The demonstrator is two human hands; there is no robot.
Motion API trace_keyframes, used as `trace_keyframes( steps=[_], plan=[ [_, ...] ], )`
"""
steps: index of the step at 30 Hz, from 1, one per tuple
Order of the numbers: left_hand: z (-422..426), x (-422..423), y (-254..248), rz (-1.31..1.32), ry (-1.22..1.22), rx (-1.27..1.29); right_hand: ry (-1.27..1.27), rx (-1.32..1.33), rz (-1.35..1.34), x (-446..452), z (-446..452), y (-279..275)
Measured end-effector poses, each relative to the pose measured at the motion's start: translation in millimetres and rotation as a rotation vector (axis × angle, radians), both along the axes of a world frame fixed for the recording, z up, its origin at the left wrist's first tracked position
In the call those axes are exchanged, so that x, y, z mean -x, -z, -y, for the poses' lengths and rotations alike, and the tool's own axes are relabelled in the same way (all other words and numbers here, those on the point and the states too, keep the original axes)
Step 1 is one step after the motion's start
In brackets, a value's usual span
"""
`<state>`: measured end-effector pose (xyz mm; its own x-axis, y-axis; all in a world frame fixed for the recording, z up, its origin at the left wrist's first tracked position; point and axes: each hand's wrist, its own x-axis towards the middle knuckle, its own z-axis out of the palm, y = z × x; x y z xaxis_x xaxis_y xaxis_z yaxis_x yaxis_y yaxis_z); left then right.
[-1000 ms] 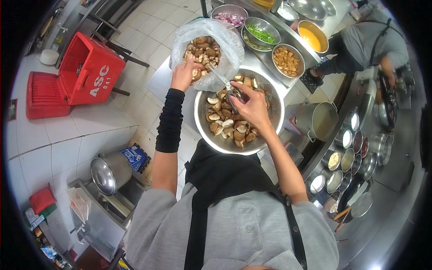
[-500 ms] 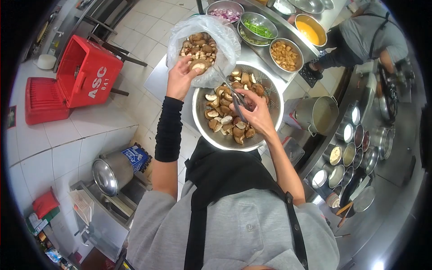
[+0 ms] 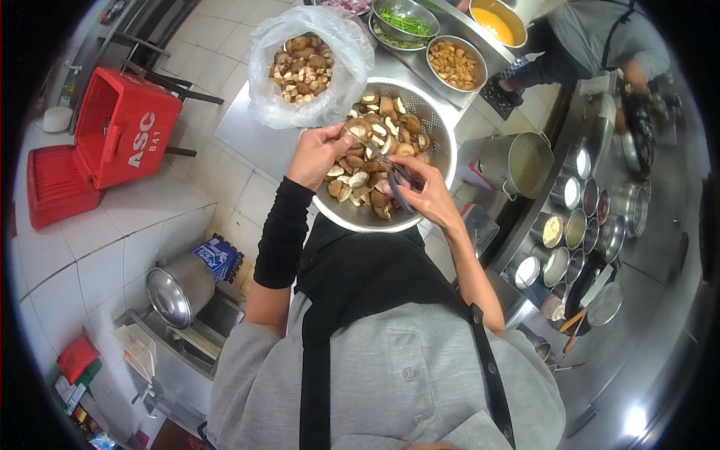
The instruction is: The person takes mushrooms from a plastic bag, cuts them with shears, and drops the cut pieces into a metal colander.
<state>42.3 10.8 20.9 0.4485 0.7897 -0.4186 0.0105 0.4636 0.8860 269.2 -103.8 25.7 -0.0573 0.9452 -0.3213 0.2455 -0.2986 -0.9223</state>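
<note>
My left hand [image 3: 317, 156] pinches a brown mushroom [image 3: 354, 133] over the left part of a metal colander [image 3: 448, 154]. Scissors [image 3: 396, 178] are in my right hand [image 3: 426, 193], their blades reaching toward that mushroom. Whether the blades touch it is hard to tell. Below both hands, cut mushroom pieces [image 3: 360, 180] with pale cut faces lie in the colander. Beyond my left hand stands an open clear plastic bag [image 3: 262, 86] with whole mushrooms [image 3: 304, 67] inside.
Bowls of green vegetables [image 3: 403, 24], brown chunks [image 3: 455, 66] and orange liquid [image 3: 495, 26] stand beyond the colander. A red cooler [image 3: 142, 135] is at left. A tall pot [image 3: 517, 161] and a counter with small containers [image 3: 576, 229] are at right, where another person [image 3: 607, 45] stands.
My left hand has taken a mushroom from the bag and brought it over the colander, close to the scissors in my right hand. The view has shifted slightly.
</note>
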Motion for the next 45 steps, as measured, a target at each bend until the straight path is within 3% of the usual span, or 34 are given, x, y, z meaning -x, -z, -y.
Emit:
trace_keyframes(
  steps=[5,15,18,21,23,26,30,35,37,41,43,45],
  plan=[
    [-5.9,1.8,16.3,0.017,0.179,0.109,0.052,-0.065,-0.039,-1.8,12.6,4.5],
    [-20.7,8.7,39.2,0.205,0.302,0.387,0.131,0.092,-0.085,-4.6,35.7,9.1],
    [-19.0,4.1,36.6,0.098,0.404,0.333,0.15,0.15,-0.1,-9.7,41.3,7.6],
    [-3.9,-5.9,19.8,-0.287,0.547,-0.046,0.221,0.149,-0.119,-20.1,53.3,16.1],
    [10.0,-4.5,24.8,-0.195,0.4,-0.191,0.304,0.12,-0.113,-27.1,61.8,17.5],
    [20.1,-5.4,-9.4,-0.191,0.153,-0.388,0.404,0.091,-0.087,-40.0,68.0,8.4],
    [-5.4,3.3,-30.6,-0.358,0.014,-0.624,0.474,0.063,-0.073,-43.8,63.9,7.0],
    [-111.0,21.3,25.9,-0.723,-0.107,-1.021,0.454,-0.018,-0.152,-34.8,53.5,15.6],
    [-169.4,27.8,69.8,-0.769,-0.054,-0.999,0.389,-0.006,-0.101,-32.8,51.6,23.6],
    [-231.9,6.8,105.9,-1.088,0.129,-0.78,0.37,-0.051,-0.174,-10.0,34.4,13.9],
    [-237.5,-4.4,105.0,-1.267,0.275,-0.766,0.339,-0.053,-0.155,-0.6,27.9,6.0],
    [-227.8,0.8,92.5,-1.195,0.215,-0.703,0.305,-0.064,-0.12,5.6,18.1,2.9]
  ],
)
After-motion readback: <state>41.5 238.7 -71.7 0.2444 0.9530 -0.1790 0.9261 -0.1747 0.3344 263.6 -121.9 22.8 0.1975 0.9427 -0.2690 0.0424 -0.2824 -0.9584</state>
